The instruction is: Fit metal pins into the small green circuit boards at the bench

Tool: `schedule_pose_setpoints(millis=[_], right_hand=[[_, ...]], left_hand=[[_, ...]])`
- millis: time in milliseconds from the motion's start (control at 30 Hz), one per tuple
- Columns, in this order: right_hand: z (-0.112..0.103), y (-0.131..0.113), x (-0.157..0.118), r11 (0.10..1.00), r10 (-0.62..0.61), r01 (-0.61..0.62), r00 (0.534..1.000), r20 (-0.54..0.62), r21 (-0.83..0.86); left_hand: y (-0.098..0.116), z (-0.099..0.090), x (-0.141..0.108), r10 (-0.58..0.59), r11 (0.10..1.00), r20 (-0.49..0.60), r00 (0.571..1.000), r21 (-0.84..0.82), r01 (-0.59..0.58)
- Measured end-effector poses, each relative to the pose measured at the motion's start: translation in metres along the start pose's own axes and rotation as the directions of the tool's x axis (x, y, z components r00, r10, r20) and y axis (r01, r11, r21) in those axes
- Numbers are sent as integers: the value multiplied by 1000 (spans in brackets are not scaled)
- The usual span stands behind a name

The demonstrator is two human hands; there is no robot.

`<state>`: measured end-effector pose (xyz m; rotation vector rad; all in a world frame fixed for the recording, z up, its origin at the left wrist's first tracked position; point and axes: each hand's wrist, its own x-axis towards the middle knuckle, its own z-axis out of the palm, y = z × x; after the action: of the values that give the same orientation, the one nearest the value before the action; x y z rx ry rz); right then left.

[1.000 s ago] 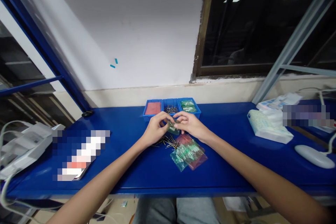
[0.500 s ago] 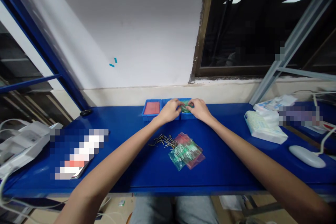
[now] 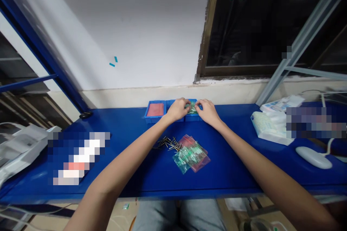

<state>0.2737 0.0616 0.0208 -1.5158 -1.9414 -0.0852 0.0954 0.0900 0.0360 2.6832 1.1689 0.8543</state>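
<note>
Three blue bins stand side by side at the table's back edge. Red plastic bags [image 3: 155, 109] fill the left bin [image 3: 154, 120]. My left hand [image 3: 179, 109] reaches over the middle bin, its fingers closed at the edge of green plastic bags [image 3: 192, 107] in the right bin [image 3: 193, 118]. On the other side of those bags is my right hand [image 3: 207, 111], thumb and fingers pinched together. Whatever sits between the fingertips is too small to tell. Nearer me lie a pile of thin metal pieces [image 3: 170, 143] and overlapping red and green clear bags [image 3: 191, 154].
A blurred-out flat object [image 3: 90, 149] lies on the blue table [image 3: 130, 177] at left, beside white boxes [image 3: 24, 148]. To the right are a tissue pack [image 3: 271, 126] and a white rounded device [image 3: 313, 157]. Wall and window rise behind.
My right hand has moved slightly away from the green bags, widening the gap between my hands. My left hand stays over the bins. The whole view has shifted a little.
</note>
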Motion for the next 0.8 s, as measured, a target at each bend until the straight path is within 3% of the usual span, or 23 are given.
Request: schedule_pose_setpoints(millis=[100, 167, 233, 300, 400, 500, 633, 800], right_hand=[[-17, -17, -6, 994, -64, 66, 998, -28, 88], [-27, -33, -15, 965, -122, 113, 992, 23, 238], [-35, -47, -26, 927, -172, 105, 972, 160, 359], [-38, -57, -37, 903, -251, 88, 902, 352, 420], [-37, -61, -48, 895, -348, 93, 758, 551, 436], [-37, -57, -52, 910, -376, 145, 682, 628, 388], [-33, -52, -53, 936, -346, 185, 621, 703, 298], [-30, -52, -53, 938, -342, 173, 605, 719, 300]], left_hand=[[2, -18, -20, 76, 995, -76, 994, -56, -81], [3, -33, -39, 120, 986, -71, 990, -106, -127], [2, -44, -61, 144, 974, -19, 989, -171, -145], [-1, -51, -83, 123, 963, 71, 990, -249, -102], [-8, -52, -105, 60, 937, 223, 973, -349, 22], [-9, -51, -114, 78, 932, 303, 950, -360, 38], [2, -50, -116, 148, 954, 369, 917, -299, -33], [10, -41, -119, 154, 971, 432, 889, -232, -55]])
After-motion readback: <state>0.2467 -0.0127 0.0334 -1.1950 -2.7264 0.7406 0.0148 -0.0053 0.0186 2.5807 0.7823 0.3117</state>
